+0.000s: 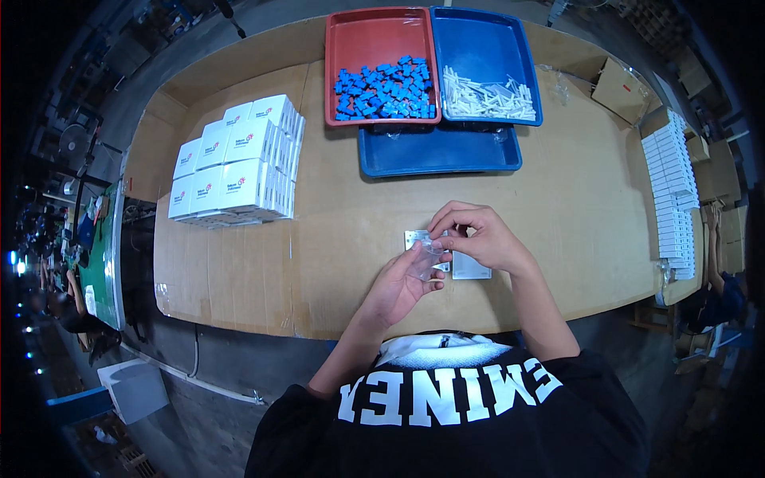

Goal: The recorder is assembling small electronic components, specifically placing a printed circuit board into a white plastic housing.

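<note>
A small clear plastic bag [422, 264] is held above the table near its front edge. My left hand [390, 291] closes on the bag from the left, thumb on its near face and fingers behind it. At the bag's upper edge, the thumb and fingertips of my right hand [496, 240] are pinched together. What the bag contains, if anything, is too small to make out. Beneath my hands lie a flat white box piece [476, 270] and a pale card-like piece [411, 237], both partly covered by my fingers.
Stacked white boxes [241, 185] stand at the left. At the back are a red tray [381, 32] of blue parts, a blue tray [478, 40] of white sticks and a lower blue tray [438, 159]. More white boxes [671, 195] line the right edge, near a cardboard box [620, 92].
</note>
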